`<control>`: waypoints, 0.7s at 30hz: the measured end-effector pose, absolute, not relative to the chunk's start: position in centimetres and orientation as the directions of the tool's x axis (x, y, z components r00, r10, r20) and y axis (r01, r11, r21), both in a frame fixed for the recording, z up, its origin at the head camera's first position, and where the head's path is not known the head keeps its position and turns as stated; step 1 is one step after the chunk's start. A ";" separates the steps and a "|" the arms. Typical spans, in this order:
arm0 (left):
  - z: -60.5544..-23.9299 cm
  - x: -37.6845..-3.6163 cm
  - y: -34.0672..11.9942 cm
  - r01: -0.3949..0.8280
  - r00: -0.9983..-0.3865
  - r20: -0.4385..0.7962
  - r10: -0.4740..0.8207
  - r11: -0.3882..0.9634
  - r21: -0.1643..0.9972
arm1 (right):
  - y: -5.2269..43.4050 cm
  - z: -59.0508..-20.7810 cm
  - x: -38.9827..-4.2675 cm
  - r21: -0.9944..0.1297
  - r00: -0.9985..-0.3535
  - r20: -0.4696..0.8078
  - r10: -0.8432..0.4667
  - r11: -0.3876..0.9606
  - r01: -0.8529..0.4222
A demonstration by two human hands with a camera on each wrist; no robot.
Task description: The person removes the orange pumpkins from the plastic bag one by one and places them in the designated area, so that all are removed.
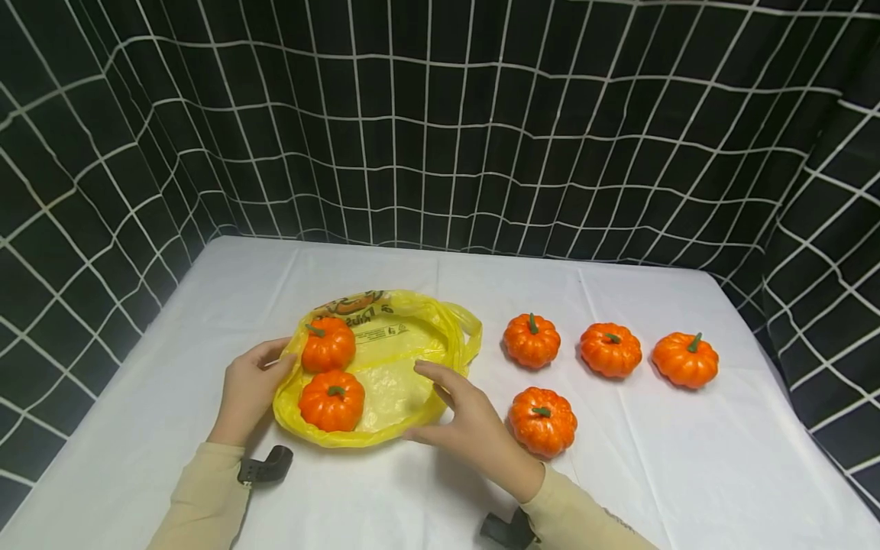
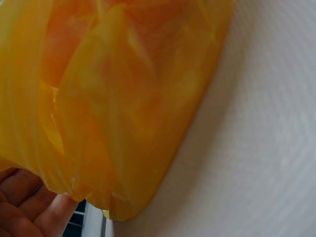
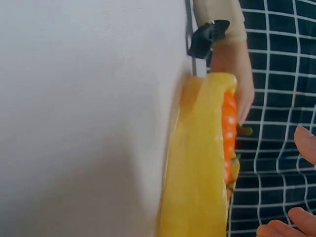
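A yellow plastic bag (image 1: pixel 385 397) lies with its mouth spread wide, and two orange toy pumpkins, a rear one (image 1: pixel 328 347) and a front one (image 1: pixel 332 402), sit at its left side. My left hand (image 1: pixel 250 386) holds the bag's left rim, its thumb lying along the edge; the left wrist view shows fingers (image 2: pixel 24 202) partly behind the yellow film. Above the bag's front right rim hovers my right hand (image 1: pixel 467 420), thumb and fingers spread apart, nothing between them. The right wrist view shows the bag (image 3: pixel 197 163) from the side, with orange showing over its rim.
To the bag's right sit more pumpkins: three in a back row, left (image 1: pixel 532 341), middle (image 1: pixel 610 350) and right (image 1: pixel 685 360), and one nearer (image 1: pixel 543 422), close to my right wrist. A white cloth (image 1: pixel 385 504) covers the table. Dark grid-patterned curtains (image 1: pixel 440 137) surround it.
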State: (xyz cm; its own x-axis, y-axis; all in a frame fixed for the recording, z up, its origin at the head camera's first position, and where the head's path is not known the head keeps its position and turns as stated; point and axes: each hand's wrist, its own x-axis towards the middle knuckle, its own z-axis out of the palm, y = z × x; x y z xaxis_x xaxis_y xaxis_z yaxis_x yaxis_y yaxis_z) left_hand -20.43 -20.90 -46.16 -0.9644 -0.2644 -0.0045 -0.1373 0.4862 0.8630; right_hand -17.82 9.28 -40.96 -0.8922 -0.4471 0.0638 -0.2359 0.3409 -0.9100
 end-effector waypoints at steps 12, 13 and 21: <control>-45.9 -20.3 -20.7 -0.133 -0.966 -0.004 -0.257 0.485 0.865 | 5.8 -41.3 -18.8 -0.917 -0.859 0.050 -0.509 0.319 -0.242; -45.9 -20.3 -20.7 -0.135 -0.966 -0.006 -0.259 0.483 0.865 | 5.5 -41.3 -18.9 -0.918 -0.856 0.050 -0.514 0.315 -0.242; -45.9 -20.2 -20.7 -0.146 -0.964 -0.013 -0.267 0.486 0.862 | 3.6 -41.4 -19.4 -0.915 -0.841 0.029 -0.540 0.324 -0.240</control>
